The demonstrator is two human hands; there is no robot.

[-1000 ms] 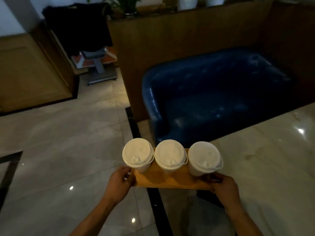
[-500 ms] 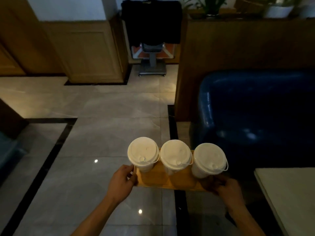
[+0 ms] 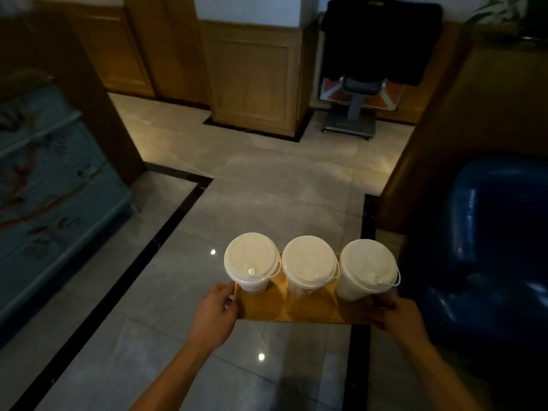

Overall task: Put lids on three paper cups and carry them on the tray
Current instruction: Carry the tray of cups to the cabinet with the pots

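Carrying step in hand. Three lidded cups (image 3: 310, 264) stand in a row on the tray (image 3: 296, 310), held above the floor (image 3: 267, 179). Left hand (image 3: 216, 310) and right hand (image 3: 398, 314) grip its ends, fingers curled. Next, likely: walk steadily, tray level.

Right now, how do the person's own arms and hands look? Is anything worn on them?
Both forearms are bare as far as the picture shows: no sleeve reaches into view. The left hand and the right hand have no glove. I see no watch, bracelet or ring, but the light is dim, so a small ring could escape notice.
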